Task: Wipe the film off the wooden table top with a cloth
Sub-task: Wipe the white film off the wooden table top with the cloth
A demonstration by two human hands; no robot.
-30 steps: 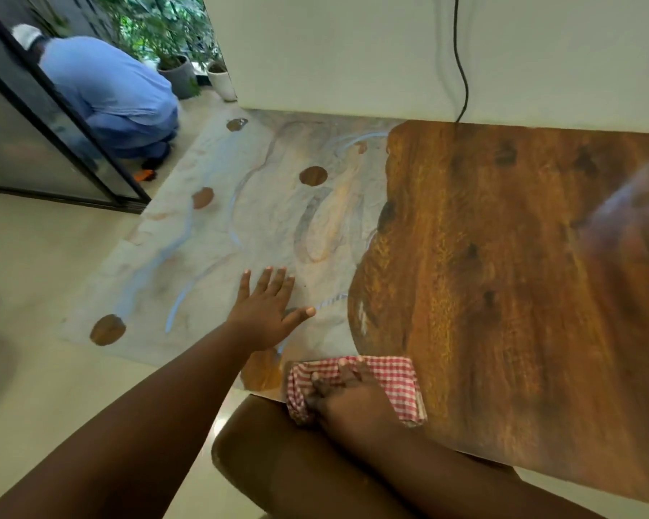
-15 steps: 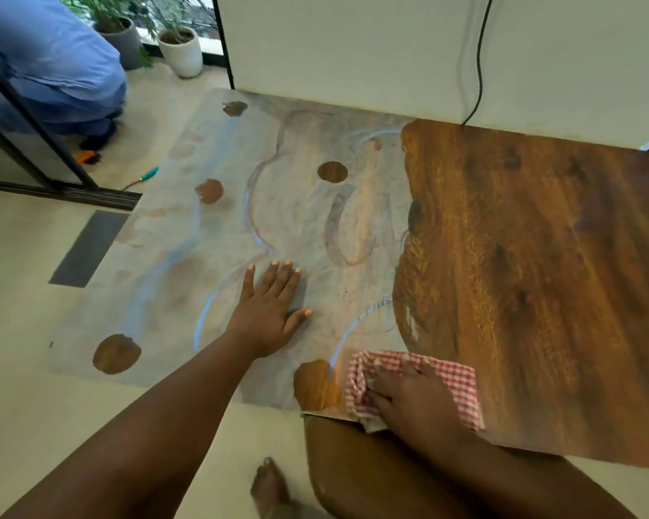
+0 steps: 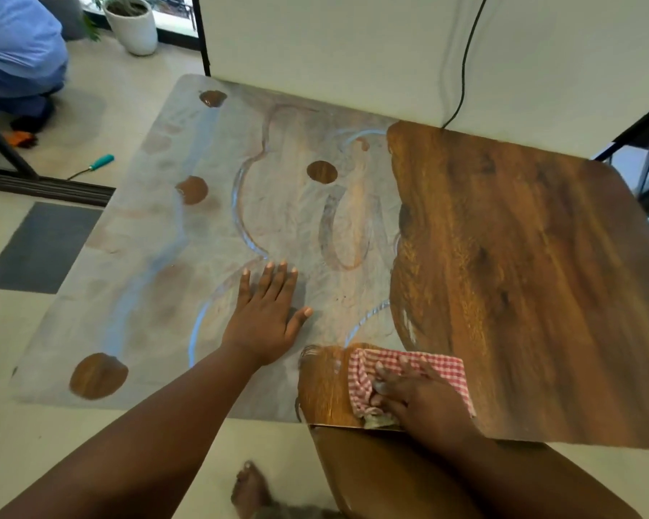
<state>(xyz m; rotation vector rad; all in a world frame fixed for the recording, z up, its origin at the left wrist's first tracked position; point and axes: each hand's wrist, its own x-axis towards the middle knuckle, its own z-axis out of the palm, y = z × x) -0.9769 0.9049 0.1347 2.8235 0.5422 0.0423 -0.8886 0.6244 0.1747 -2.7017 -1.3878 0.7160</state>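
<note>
1. Head view: a white ceramic plant pot (image 3: pixel 134 26), a teal-handled tool (image 3: pixel 101 161) on the floor and a crouching person in blue clothes (image 3: pixel 17 50) lie beyond the rounded wooden table top (image 3: pixel 521 275).
2. A black cable (image 3: pixel 465 58) hangs behind the table top.
3. The grey film (image 3: pixel 158 294) covers the table top's left part.
4. The red-and-white checked cloth (image 3: pixel 431 365) lies at the table top's near edge, long axis along that edge.
5. The right hand (image 3: pixel 416 398) presses the cloth with bent fingers; the left hand (image 3: pixel 265 316) lies flat, fingers spread, on the film.
</note>
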